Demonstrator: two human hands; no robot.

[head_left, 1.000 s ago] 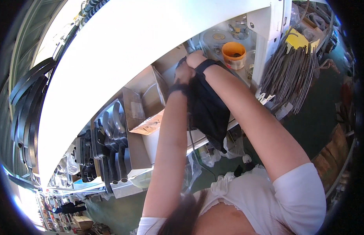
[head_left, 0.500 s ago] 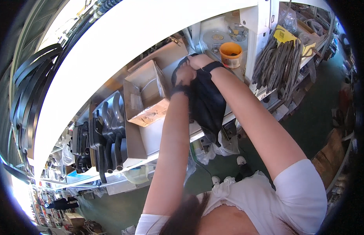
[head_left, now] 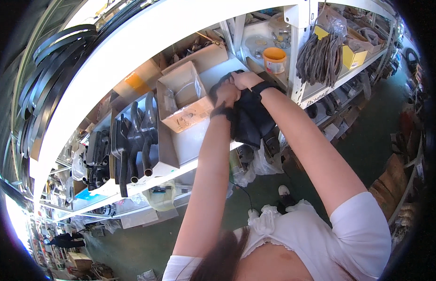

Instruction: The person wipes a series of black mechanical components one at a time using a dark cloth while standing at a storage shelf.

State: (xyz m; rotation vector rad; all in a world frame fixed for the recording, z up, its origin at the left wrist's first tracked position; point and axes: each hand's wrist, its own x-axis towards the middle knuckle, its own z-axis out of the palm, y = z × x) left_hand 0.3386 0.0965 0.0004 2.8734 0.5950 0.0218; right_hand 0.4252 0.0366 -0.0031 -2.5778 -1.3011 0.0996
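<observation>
A piece of black cloth (head_left: 250, 117) hangs from my two hands over the white shelf board (head_left: 190, 143). Its lower part droops across the front edge of the board. My left hand (head_left: 227, 92) has its fingers closed on the cloth's upper end. Right beside it, almost touching, my right hand (head_left: 246, 80) grips the same bunched end, its fingertips partly hidden in the folds. Each wrist wears a black band. Close to my left hand stands an open cardboard box (head_left: 185, 119) with a little clear plastic inside.
An orange tub (head_left: 274, 61) stands behind a white upright (head_left: 300, 51) on the right. Dark looped strips (head_left: 321, 61) hang farther right. Black bent pipes (head_left: 145, 136) fill a bin on the left. Clear plastic bags (head_left: 255, 168) lie below the shelf edge.
The cloth's lower end, which hung in a long point, is now gathered higher and wider. Both hands still grip its top. The whole view has shifted slightly.
</observation>
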